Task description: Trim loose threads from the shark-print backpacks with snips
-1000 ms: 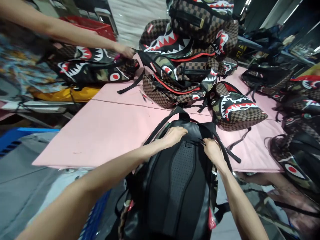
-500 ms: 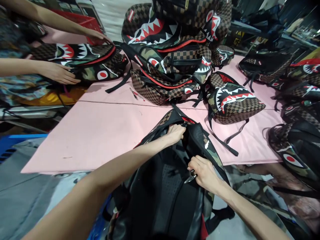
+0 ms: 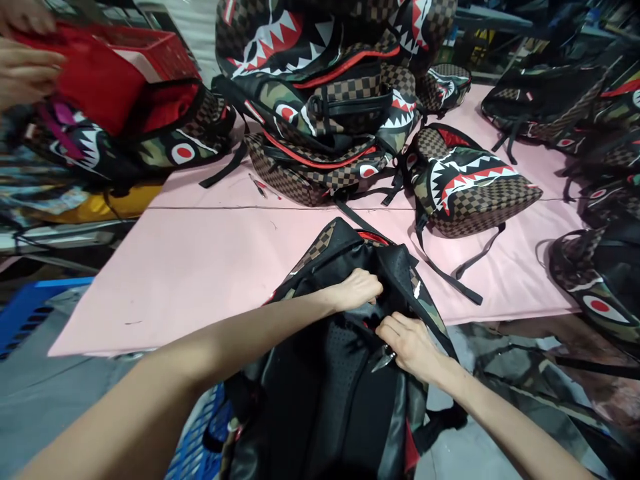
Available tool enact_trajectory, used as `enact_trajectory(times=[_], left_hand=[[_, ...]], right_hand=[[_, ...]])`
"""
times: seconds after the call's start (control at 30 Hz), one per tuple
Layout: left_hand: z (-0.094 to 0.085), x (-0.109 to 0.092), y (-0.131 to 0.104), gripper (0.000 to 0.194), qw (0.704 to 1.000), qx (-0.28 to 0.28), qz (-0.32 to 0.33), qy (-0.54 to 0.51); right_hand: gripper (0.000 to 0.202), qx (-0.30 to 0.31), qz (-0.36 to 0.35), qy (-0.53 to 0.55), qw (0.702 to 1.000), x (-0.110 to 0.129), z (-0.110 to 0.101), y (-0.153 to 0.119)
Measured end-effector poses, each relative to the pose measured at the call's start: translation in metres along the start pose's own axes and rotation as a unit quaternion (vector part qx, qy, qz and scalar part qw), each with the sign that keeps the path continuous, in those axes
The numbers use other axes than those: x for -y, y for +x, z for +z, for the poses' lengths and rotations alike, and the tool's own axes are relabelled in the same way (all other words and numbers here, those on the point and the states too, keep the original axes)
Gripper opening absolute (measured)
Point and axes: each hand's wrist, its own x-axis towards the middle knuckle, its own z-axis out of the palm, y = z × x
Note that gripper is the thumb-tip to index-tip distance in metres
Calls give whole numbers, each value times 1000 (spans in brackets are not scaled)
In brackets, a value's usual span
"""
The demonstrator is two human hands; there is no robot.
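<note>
A black-backed backpack with checkered and camouflage sides leans against the table's near edge in front of me. My left hand is closed near its top, fingers on the black fabric between the shoulder straps; exactly what they pinch is hidden. Just below and to the right, my right hand is closed, its fingertips against the same black fabric. Small metal thread snips are tucked in that hand, blades pointing down and left over the back panel.
The pink table carries a pile of shark-mouth backpacks and a single backpack to its right. At the far left, a co-worker's hands hold red lining above an opened bag. A blue crate stands below the table.
My left hand has come down slightly, closer to my right hand, which keeps the snips. At the left, the co-worker's bag now stands open with red lining pulled up.
</note>
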Motion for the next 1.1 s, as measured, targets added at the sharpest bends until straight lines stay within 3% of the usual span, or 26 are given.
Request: enact_trajectory(times=[0.07,0.17,0.27,0.37,0.47,0.53,0.67,0.77,0.87,1.0,1.1], left_hand=[[2,-1,0,17,1000,-3,-8,-11],[3,-1,-9,17,999,-18,-23,-42],[2,2,-19,13,995,-26,-54,-82],[2,2,-25,11,987,-49,-106,-114],[0,-3,-30,13,974,-86,-171,-125],[-2,-8,-34,15,962,-110,-216,-122],[-3,-12,-43,12,947,-121,-259,-144],[0,-11,-50,28,932,-143,-279,-184],[4,-10,-52,41,915,-168,-280,-236],[4,-8,-48,39,909,-180,-269,-262],[1,-9,-52,31,901,-226,-251,-273]], right_hand=[[36,-14,-3,23,1000,-7,-1,0],[46,-92,7,68,993,-24,-3,2],[51,-152,91,65,982,-45,-9,6],[42,-116,207,-1,971,-59,-19,12],[41,-64,253,-80,962,-57,-29,18],[46,-48,236,-98,966,-52,-33,24],[18,-34,146,-80,986,-45,-34,39],[13,-13,81,-47,995,-48,-30,56],[14,14,46,-28,998,-50,-26,73],[7,52,18,-35,998,-48,-25,86],[5,61,31,-35,997,-49,-25,85]])
